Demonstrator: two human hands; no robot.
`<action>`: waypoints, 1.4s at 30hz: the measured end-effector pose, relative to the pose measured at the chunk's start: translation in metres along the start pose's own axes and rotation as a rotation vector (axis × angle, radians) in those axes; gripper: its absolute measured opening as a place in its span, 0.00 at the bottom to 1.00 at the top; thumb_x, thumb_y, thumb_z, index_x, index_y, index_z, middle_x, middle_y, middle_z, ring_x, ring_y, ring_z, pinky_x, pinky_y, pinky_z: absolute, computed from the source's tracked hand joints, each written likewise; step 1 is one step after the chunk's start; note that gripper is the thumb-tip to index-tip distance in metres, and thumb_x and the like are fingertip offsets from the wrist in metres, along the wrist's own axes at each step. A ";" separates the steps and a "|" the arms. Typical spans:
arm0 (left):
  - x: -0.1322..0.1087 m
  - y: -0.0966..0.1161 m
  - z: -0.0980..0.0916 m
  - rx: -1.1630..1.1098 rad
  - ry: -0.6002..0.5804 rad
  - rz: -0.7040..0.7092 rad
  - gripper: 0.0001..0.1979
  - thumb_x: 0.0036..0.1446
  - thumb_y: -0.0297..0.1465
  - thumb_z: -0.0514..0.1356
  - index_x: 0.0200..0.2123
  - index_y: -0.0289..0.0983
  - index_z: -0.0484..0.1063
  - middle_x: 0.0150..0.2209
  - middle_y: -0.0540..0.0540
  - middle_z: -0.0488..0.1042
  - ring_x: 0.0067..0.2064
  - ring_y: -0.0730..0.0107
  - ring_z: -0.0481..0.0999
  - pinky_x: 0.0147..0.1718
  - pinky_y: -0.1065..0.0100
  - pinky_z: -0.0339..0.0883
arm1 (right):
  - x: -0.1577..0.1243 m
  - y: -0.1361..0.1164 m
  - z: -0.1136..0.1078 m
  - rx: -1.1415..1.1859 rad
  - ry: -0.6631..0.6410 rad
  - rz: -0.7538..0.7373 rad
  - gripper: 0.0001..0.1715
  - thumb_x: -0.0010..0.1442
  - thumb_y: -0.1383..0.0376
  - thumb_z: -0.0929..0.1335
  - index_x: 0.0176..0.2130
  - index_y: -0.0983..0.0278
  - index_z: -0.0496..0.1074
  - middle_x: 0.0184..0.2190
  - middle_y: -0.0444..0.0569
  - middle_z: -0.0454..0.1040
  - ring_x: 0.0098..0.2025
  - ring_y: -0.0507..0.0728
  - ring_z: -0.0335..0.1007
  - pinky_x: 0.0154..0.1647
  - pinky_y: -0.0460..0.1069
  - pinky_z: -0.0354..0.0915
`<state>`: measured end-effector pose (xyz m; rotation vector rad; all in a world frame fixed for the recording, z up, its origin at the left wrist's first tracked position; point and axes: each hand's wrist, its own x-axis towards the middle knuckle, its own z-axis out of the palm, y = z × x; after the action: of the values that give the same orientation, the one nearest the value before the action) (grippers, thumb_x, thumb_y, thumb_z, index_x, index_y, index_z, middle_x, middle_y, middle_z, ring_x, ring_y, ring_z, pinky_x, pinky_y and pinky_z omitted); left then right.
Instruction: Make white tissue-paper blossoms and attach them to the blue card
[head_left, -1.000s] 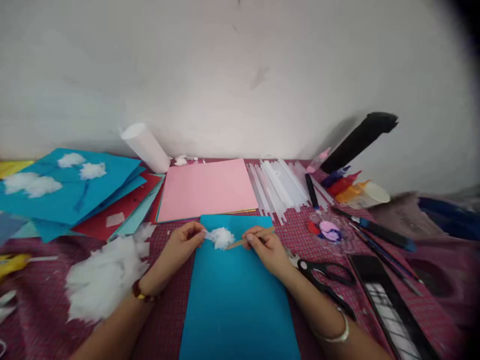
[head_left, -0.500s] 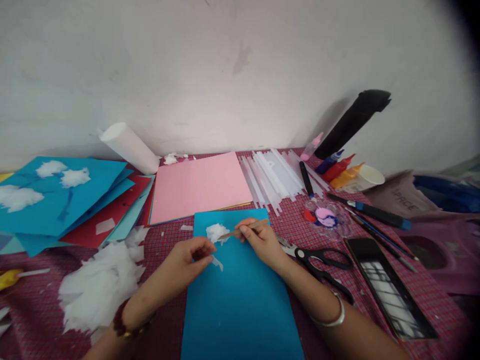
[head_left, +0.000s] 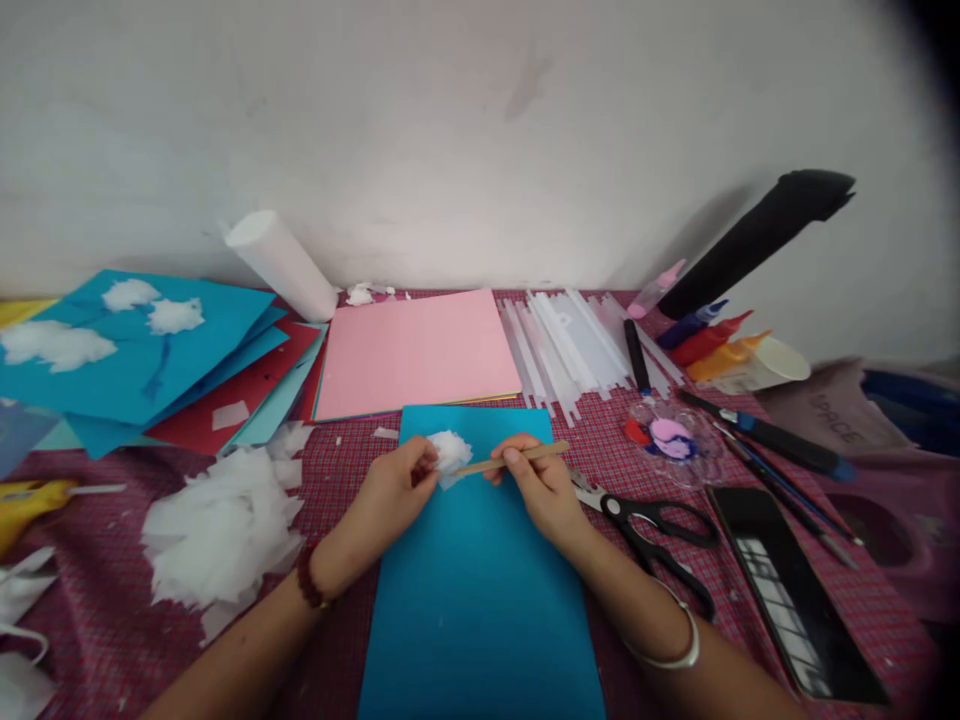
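the white tuft of tissue (head_left: 451, 450) sits near the far end of the blue sheet (head_left: 480, 600), left of its middle, between the two hands. the left hand (head_left: 397, 495) is the nearer one: its thumb and fingertips are bent together right at the tuft's left side. the right hand (head_left: 541, 490) is farther off, to the right, with its thumb and fingers clamped on a thin wooden stick (head_left: 553, 450). the stick's long axis runs mostly left to right, its right end a little farther away, and its left tip is at the near right side of the tuft. the hands are apart from each other, with the tuft and the stick's left part in the gap. the sheet's own long axis runs near to far.

whether the left fingers pinch a scrap of tissue or only meet the tuft, i cannot tell; the back of the hand and the thumb cover it. a pale flap shows under the near side of the tuft, too blurred to say if it is loose. whether the stick's tip touches the tuft is also hard to make out. the blue sheet's near end is cut off by the bottom of the view.
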<state>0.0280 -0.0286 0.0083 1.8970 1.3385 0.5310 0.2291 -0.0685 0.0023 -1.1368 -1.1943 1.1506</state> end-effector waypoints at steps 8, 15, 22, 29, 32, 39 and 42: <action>0.006 -0.006 -0.004 -0.061 0.033 0.004 0.05 0.58 0.32 0.54 0.32 0.37 0.66 0.27 0.51 0.69 0.29 0.69 0.71 0.29 0.69 0.63 | -0.002 0.007 -0.002 -0.293 -0.087 -0.203 0.14 0.66 0.62 0.61 0.33 0.62 0.71 0.29 0.48 0.73 0.31 0.54 0.70 0.33 0.49 0.67; 0.008 -0.011 -0.006 -0.128 0.046 -0.014 0.05 0.57 0.30 0.52 0.33 0.37 0.67 0.25 0.52 0.68 0.25 0.72 0.70 0.25 0.71 0.62 | -0.009 -0.001 -0.004 -0.549 -0.335 -0.371 0.12 0.65 0.64 0.61 0.39 0.59 0.75 0.37 0.52 0.75 0.37 0.57 0.71 0.37 0.52 0.67; 0.012 -0.023 0.002 -0.199 0.049 -0.002 0.05 0.56 0.29 0.52 0.33 0.37 0.68 0.24 0.53 0.68 0.25 0.73 0.69 0.25 0.72 0.62 | 0.003 0.009 -0.013 0.183 0.209 0.002 0.14 0.65 0.57 0.62 0.34 0.61 0.70 0.23 0.44 0.71 0.24 0.54 0.68 0.34 0.53 0.70; -0.012 0.010 -0.012 -0.026 0.133 0.035 0.10 0.54 0.23 0.52 0.30 0.40 0.72 0.30 0.46 0.75 0.33 0.65 0.75 0.33 0.66 0.68 | -0.002 0.022 -0.021 0.102 0.194 0.096 0.13 0.58 0.54 0.68 0.32 0.62 0.72 0.21 0.46 0.71 0.24 0.55 0.67 0.26 0.49 0.66; -0.040 0.026 -0.027 0.199 0.023 0.271 0.11 0.53 0.23 0.57 0.37 0.42 0.74 0.39 0.42 0.76 0.43 0.59 0.75 0.46 0.61 0.67 | -0.004 0.030 -0.020 0.026 0.117 0.155 0.17 0.56 0.51 0.68 0.33 0.63 0.73 0.22 0.48 0.73 0.26 0.57 0.70 0.27 0.50 0.68; -0.084 -0.011 -0.142 0.344 0.317 0.010 0.08 0.55 0.28 0.56 0.34 0.40 0.75 0.36 0.43 0.77 0.39 0.61 0.75 0.43 0.60 0.67 | -0.002 0.030 -0.019 -0.079 0.075 0.190 0.23 0.52 0.46 0.69 0.31 0.63 0.74 0.22 0.50 0.73 0.25 0.60 0.71 0.28 0.53 0.70; -0.085 -0.047 -0.188 0.296 0.404 -0.179 0.11 0.55 0.29 0.52 0.35 0.38 0.75 0.36 0.45 0.77 0.38 0.65 0.75 0.40 0.65 0.68 | 0.000 0.035 -0.021 -0.105 0.074 0.172 0.23 0.53 0.46 0.68 0.31 0.63 0.74 0.22 0.50 0.73 0.25 0.60 0.71 0.28 0.53 0.70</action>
<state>-0.1622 -0.0361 0.0992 1.9399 1.9201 0.6791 0.2491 -0.0666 -0.0334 -1.3716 -1.1276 1.1745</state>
